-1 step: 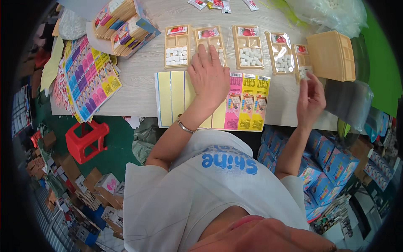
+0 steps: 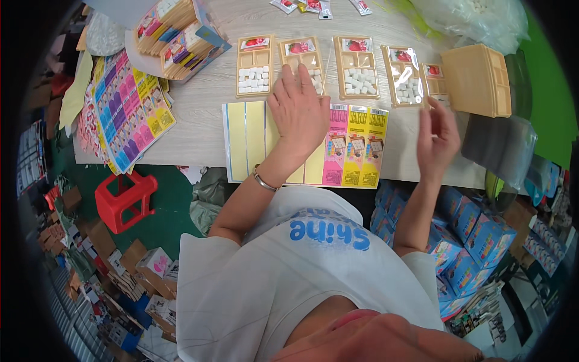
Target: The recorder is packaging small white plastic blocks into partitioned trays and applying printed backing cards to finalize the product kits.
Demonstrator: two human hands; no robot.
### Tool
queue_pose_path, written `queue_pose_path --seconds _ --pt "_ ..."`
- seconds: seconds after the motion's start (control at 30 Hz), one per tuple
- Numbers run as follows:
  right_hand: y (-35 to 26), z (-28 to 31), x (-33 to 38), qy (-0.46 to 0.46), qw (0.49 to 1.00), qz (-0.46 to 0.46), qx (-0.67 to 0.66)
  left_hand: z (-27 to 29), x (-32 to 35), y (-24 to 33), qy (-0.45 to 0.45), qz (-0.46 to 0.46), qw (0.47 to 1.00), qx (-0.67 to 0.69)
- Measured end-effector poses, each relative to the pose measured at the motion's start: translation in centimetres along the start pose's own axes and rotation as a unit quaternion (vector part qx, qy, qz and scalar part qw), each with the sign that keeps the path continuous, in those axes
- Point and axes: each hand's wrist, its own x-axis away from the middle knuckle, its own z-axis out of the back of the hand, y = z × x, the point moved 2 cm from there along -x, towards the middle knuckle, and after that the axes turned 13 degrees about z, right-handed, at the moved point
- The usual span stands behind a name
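My left hand (image 2: 298, 111) lies flat, palm down, on a strip of yellow and pink printed cards (image 2: 356, 148) at the table's near edge. Its fingertips reach the second of several tan plastic trays (image 2: 301, 60) holding white cubes. My right hand (image 2: 437, 136) hovers upright with fingers apart, just below a small tan tray (image 2: 434, 81) and next to a film-covered tray (image 2: 403, 75). It holds nothing that I can see.
A stack of empty tan trays (image 2: 476, 78) stands at the right. Colourful card sheets (image 2: 129, 111) and bundled cards (image 2: 175, 36) lie at the left. A red stool (image 2: 126, 199) and blue boxes (image 2: 470, 241) sit on the floor. Clear bags (image 2: 476, 18) lie at the back.
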Motion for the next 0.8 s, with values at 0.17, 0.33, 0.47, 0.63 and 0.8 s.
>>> queue_pose_path --seconds 0.17,0.33,0.47,0.63,0.8 --pt "-4.9 -10.5 -1.2 -0.222 0.970 0.099 0.024 1.1 1.5 -1.1 -0.009 0.016 1.000 -0.019" --pt "-5.3 -14.6 -1.5 -0.267 0.956 0.083 0.089 3.2 1.9 -1.4 -0.071 -0.005 0.997 -0.027" --pt "-5.4 -14.9 -1.2 -0.263 0.957 0.106 0.066 3.1 0.7 -2.9 -0.075 0.019 0.994 0.072" --pt "-4.5 -14.7 -0.4 -0.247 0.961 0.119 0.042 2.7 -0.9 -2.6 -0.100 0.081 0.976 0.178" --pt "-4.7 -14.0 0.2 -0.220 0.966 0.133 0.035 1.6 -2.2 -3.4 -0.098 0.142 0.963 0.207"
